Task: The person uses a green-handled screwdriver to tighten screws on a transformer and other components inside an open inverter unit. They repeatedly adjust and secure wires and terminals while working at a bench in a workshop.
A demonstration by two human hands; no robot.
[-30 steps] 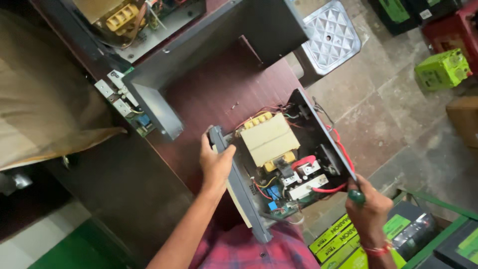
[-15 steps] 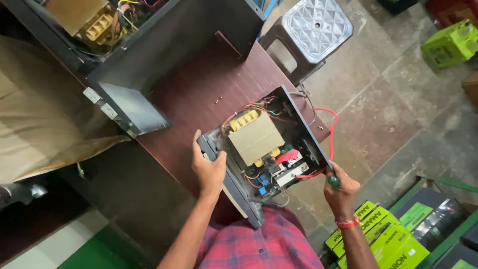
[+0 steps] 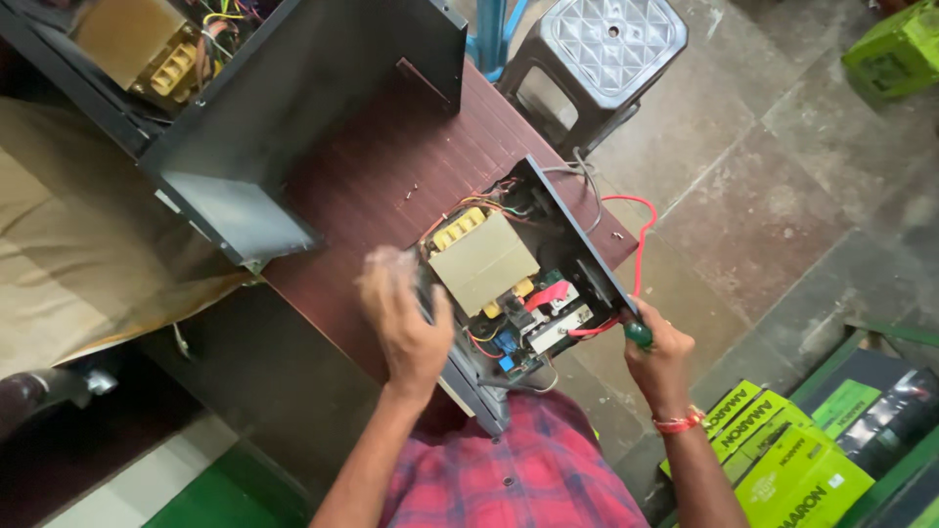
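Reddish wooden table (image 3: 372, 186), grey plastic stool (image 3: 611, 44), seemingly stone-tiled floor (image 3: 782, 186).

I see an open black metal power unit (image 3: 562, 259) lying tilted at the near edge of the dark red desk (image 3: 391, 186), lid off. Inside: a tan transformer block (image 3: 484, 262) w/ yellow terminals, a green circuit board (image 3: 518, 342), red wires (image 3: 636, 240) looping out. A green-handled tool (image 3: 638, 334) touches its right edge.
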